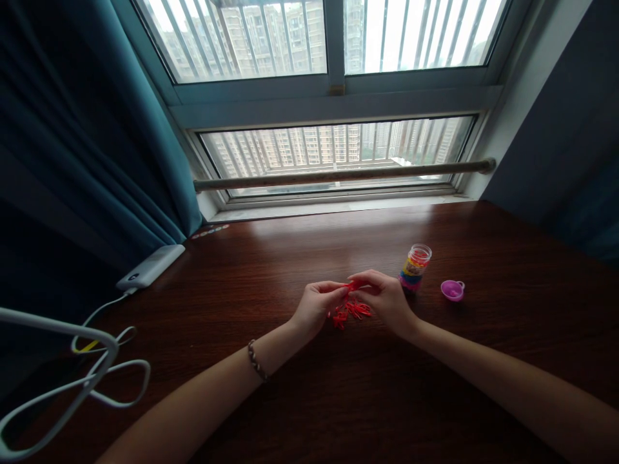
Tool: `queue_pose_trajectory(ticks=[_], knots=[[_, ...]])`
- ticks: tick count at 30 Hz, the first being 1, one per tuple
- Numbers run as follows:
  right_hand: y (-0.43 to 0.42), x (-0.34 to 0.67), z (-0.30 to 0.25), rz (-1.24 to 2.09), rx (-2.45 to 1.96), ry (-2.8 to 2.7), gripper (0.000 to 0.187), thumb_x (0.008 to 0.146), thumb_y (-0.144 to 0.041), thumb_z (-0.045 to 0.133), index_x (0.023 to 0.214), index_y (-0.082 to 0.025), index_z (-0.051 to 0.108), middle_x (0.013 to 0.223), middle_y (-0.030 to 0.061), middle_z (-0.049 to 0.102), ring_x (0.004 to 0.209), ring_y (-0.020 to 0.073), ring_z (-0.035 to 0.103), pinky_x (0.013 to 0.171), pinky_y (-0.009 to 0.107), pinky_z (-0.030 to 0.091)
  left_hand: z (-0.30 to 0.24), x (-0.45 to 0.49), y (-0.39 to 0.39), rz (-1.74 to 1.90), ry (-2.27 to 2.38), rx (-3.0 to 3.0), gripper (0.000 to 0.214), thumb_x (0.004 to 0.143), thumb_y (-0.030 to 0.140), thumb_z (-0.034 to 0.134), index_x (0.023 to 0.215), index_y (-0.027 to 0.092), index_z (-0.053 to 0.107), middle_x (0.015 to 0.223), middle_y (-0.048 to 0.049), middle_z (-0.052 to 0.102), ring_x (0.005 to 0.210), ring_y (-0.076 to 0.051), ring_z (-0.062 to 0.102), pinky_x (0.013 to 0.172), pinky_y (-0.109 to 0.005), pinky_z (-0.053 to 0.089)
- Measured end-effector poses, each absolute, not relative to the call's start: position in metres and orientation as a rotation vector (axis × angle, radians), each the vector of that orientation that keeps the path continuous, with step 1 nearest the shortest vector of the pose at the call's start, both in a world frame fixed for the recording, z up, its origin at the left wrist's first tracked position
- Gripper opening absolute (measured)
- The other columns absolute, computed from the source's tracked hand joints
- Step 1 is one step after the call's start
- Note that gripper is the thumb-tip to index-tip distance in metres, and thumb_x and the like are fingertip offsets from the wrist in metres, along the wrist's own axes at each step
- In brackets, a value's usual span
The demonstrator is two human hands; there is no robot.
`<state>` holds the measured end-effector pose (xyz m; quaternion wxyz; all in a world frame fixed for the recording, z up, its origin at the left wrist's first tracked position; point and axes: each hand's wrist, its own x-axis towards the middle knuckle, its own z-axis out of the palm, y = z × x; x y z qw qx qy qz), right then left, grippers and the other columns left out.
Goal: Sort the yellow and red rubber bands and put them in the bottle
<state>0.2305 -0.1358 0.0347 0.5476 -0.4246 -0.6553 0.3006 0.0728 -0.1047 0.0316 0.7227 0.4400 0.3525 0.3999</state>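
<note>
A bundle of red cord (356, 309) hangs in loose loops at the middle of the dark wooden table. My left hand (320, 303) pinches its upper end between thumb and fingers. From the other side my right hand (383, 298) pinches the same cord, with the fingertips of both hands almost touching. Just behind the right hand stands an open glass jar (416, 265) filled with layers of red, yellow, blue and pink. A small purple funnel-like cup (453, 290) lies to the right of the jar. What exactly sits between the fingertips is too small to make out.
On the left, a white power bank (151, 267) with a white cable (109, 298) lies by the blue curtain (159, 161). A thick white curved tube (109, 361) rises at the lower left. Behind the table (290, 251) a rail (338, 175) crosses the window.
</note>
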Motion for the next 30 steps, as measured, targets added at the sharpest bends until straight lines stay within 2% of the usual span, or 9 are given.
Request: queue_pose_trajectory(ticks=[2,8,15,18,22,26,30], knots=[[-0.136,0.23,0.036,0.742,-1.008,-1.585,0.023,0.072,-0.023,0.065,0.095,-0.02,0.065,0.085,0.0037,0.061,0.074,0.0141,0.06,0.065,0.024,0.052,0.031,0.071,-0.103,0.882,0.826,1.023,0.027,0.059,0.028,0.076,0.075,0.008,0.068,0.064,-0.0068,0.066,0.053,-0.01,0.056,0.049,-0.019,0.039],[-0.137,0.23,0.04,0.751,-1.019,-1.635,0.012,0.071,-0.022,0.065,0.082,-0.02,0.069,0.081,0.0036,0.061,0.071,0.0139,0.06,0.062,0.023,0.051,0.029,0.067,-0.098,0.815,0.87,1.14,0.025,0.059,0.031,0.075,0.071,0.01,0.068,0.057,-0.0033,0.063,0.046,-0.008,0.051,0.044,-0.018,0.035],[-0.136,0.235,0.047,0.684,-1.107,-1.626,0.003,0.069,-0.018,0.065,0.071,-0.017,0.068,0.074,0.0032,0.062,0.068,0.0137,0.06,0.06,0.022,0.049,0.035,0.069,-0.1,0.755,0.719,1.132,0.033,0.065,0.031,0.071,0.088,0.009,0.068,0.077,-0.0101,0.068,0.065,-0.014,0.06,0.06,-0.023,0.044],[-0.136,0.236,0.05,0.671,-1.124,-1.636,0.003,0.069,-0.017,0.064,0.07,-0.016,0.067,0.073,0.0031,0.062,0.067,0.0134,0.059,0.059,0.022,0.048,0.038,0.071,-0.103,0.758,0.671,1.088,0.036,0.062,0.029,0.073,0.092,0.009,0.066,0.086,-0.0115,0.068,0.075,-0.017,0.062,0.069,-0.026,0.046],[-0.139,0.235,0.058,0.593,-1.129,-1.669,0.004,0.069,-0.016,0.063,0.069,-0.017,0.067,0.072,0.0028,0.063,0.067,0.0133,0.059,0.059,0.022,0.048,0.039,0.071,-0.103,0.776,0.696,1.069,0.037,0.056,0.022,0.077,0.089,0.011,0.065,0.085,-0.0093,0.068,0.073,-0.016,0.063,0.069,-0.026,0.047],[-0.142,0.245,0.085,0.513,-1.126,-1.654,0.006,0.07,-0.021,0.063,0.07,-0.017,0.068,0.075,0.0035,0.065,0.069,0.0145,0.061,0.06,0.024,0.05,0.037,0.069,-0.1,0.79,0.759,1.081,0.033,0.055,0.024,0.077,0.083,0.011,0.065,0.077,-0.0078,0.068,0.066,-0.015,0.063,0.062,-0.024,0.048],[-0.141,0.284,0.133,0.542,-1.24,-1.62,0.015,0.069,-0.03,0.064,0.076,-0.017,0.068,0.077,0.0055,0.068,0.072,0.0178,0.064,0.064,0.028,0.053,0.033,0.066,-0.094,0.799,0.781,1.053,0.032,0.056,0.026,0.077,0.082,0.011,0.064,0.077,-0.0097,0.068,0.067,-0.018,0.064,0.061,-0.026,0.049]])
